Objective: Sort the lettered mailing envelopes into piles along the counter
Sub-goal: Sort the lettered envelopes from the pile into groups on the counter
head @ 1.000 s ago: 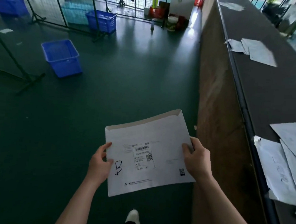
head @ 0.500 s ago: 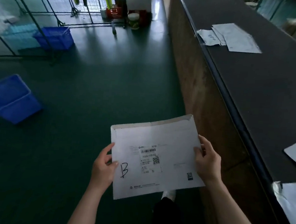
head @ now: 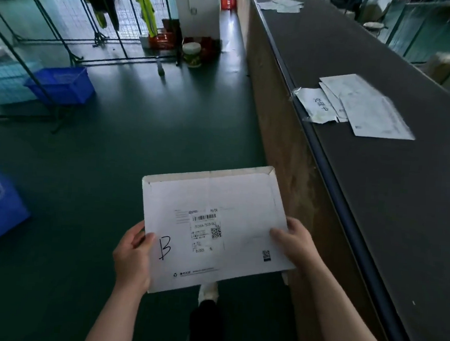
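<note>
The long dark counter (head: 375,207) runs along the side of our right hand (head: 296,243), and ahead of that hand on its top lies a pile of envelopes (head: 361,108), at least three overlapping; a second, smaller pile (head: 280,4) sits far off at the counter's end, too blurred to count. Between our two hands we hold one white mailing envelope (head: 214,228) marked "B", level over the green floor. Our left hand (head: 132,254) pinches its left edge, thumb on top; the right grips its right edge. Two blue baskets (head: 60,84) stand left of our left hand, contents not visible.
</note>
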